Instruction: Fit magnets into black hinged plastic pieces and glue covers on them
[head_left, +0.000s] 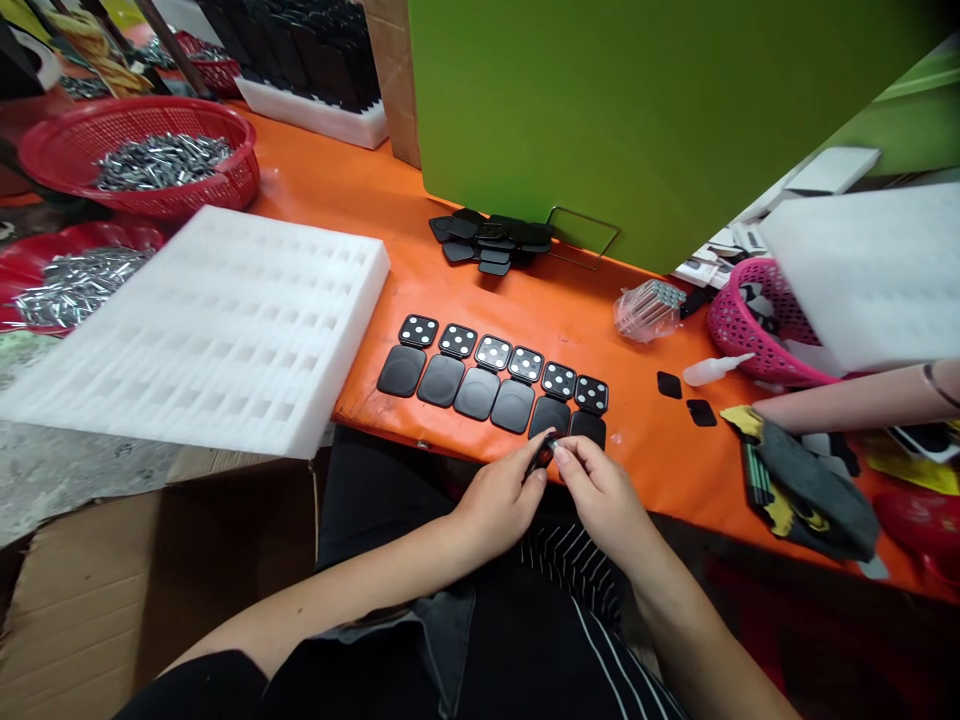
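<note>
My left hand (491, 505) is closed around a small black piece (540, 456) at the table's front edge. Against that piece my right hand (606, 492) is closed in a pinch; a tiny shiny bit shows at its fingertips, too small to name. Just beyond both hands lies a row of black hinged-looking parts. Each has a smooth dark square (475, 394) nearer me and a smaller square with white dots (493, 352) behind it. My hands partly cover the right end of this row.
A white foam tray (225, 320) overhangs the left table edge, near red baskets (244, 170) of metal pins. Loose black plates (491, 235) lie before a green board (600, 120). A bag of metal rods (649, 308), a white bottle (709, 371) and a pink basket (780, 350) stand right.
</note>
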